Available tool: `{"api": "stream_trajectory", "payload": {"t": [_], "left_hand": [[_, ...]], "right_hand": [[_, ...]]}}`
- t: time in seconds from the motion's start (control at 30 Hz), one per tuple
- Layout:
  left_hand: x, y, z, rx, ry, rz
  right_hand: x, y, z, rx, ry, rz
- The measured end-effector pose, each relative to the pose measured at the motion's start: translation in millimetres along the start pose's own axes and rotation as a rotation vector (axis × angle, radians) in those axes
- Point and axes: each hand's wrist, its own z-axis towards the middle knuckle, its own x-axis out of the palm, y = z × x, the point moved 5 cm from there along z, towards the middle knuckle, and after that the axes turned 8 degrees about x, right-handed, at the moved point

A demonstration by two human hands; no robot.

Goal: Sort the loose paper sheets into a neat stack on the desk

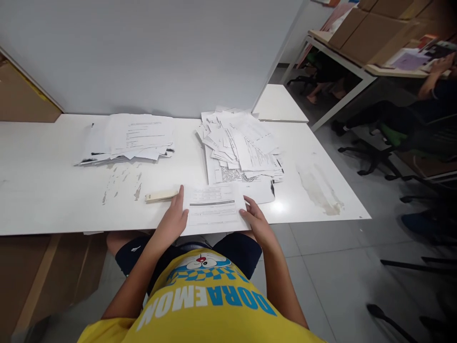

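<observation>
A printed sheet of paper [212,209] lies at the table's front edge, directly before me. My left hand [171,218] grips its left edge, thumb on the near side and index finger pointing forward. At the right edge, my right hand [260,223] has its thumb and fingers around the paper. Just left of my left hand, partly behind the fingers, is a long, narrow cream-coloured object [160,196]; its kind is unclear. Beyond the sheet sits a messy pile of printed papers [243,145]. Further left rests a neater stack of papers [139,136].
The white table [53,190] backs onto a tall grey panel [160,52]. Cardboard [26,93] stands at the far left. Greyish stains [319,190] mark the tabletop on the right. Another desk with cardboard boxes [374,35] and a seated person [428,109] are at the right.
</observation>
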Motion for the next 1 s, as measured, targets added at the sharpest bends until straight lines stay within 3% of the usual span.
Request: {"api": "stream_trajectory", "payload": {"t": [0.13, 0.27, 0.43, 0.83, 1.0], "left_hand": [[7.1, -2.9, -8.9, 0.031, 0.038, 0.246], [7.3, -11.8, -18.5, 0.074, -0.075, 0.416], [10.1, -18.7, -33.9, 0.130, -0.133, 0.571], [1.3, -10.2, -37.4, 0.097, -0.149, 0.397], [3.3, -9.3, -33.6, 0.083, -0.145, 0.383]], "right_hand": [[2.9, 5.7, -2.1, 0.048, 0.060, -0.062], [-1.4, 7.4, 1.5, -0.026, 0.013, -0.180], [0.0, 1.5, 5.1, -0.085, -0.039, -0.197], [2.8, 10.5, 0.0, -0.135, 0.000, -0.150], [5.4, 1.7, 7.4, -0.124, -0.021, -0.100]]}}
